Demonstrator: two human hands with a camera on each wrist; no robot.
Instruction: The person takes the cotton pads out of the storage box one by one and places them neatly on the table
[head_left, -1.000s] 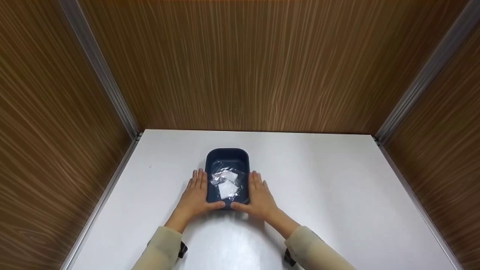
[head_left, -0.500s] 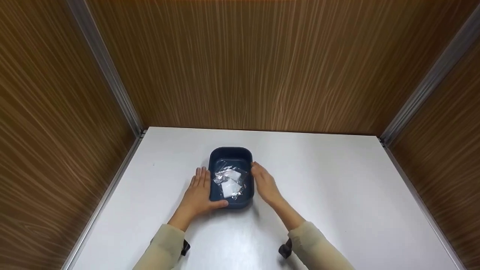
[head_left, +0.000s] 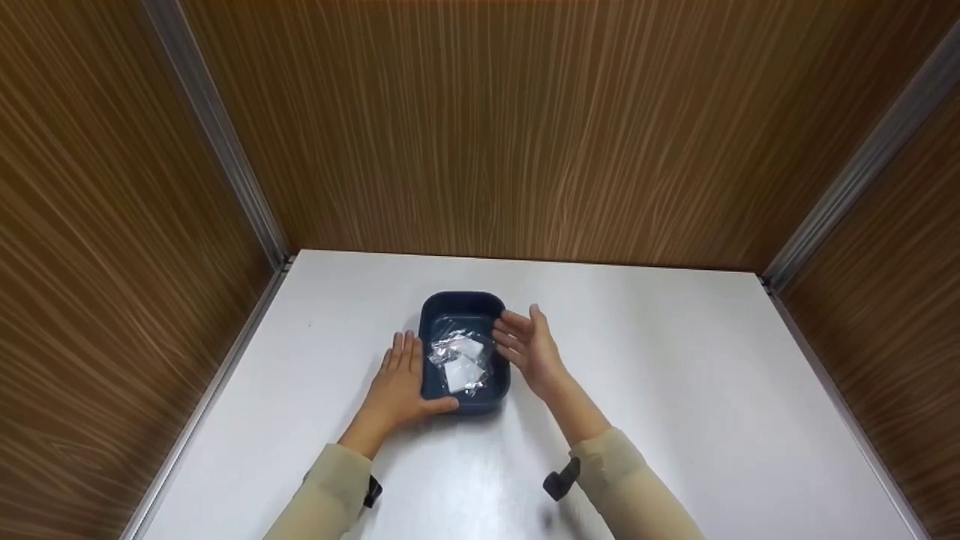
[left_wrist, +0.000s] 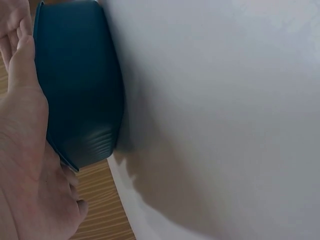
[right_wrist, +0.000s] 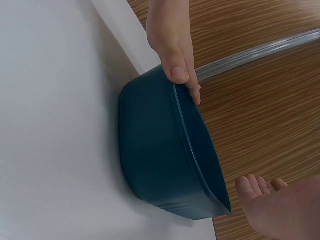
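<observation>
A dark blue rectangular tub stands on the white table, longer from front to back than across. Inside lie small clear plastic bags with white pieces in them. My left hand lies along the tub's left side with straight fingers, its thumb on the near rim. At the right rim my right hand is raised, palm turned toward the tub, its loosely extended fingers overlapping the edge and holding nothing. In the right wrist view, the right hand shows apart from the tub wall.
The white tabletop spreads out around the tub. Wood-grain panels enclose it at the back and both sides, with metal rails along the corners. Dark wrist devices sit at the sleeve cuffs.
My right hand has come off the tub's near right corner and side, turned its palm inward and risen to the right rim. The left hand keeps its place on the tub.
</observation>
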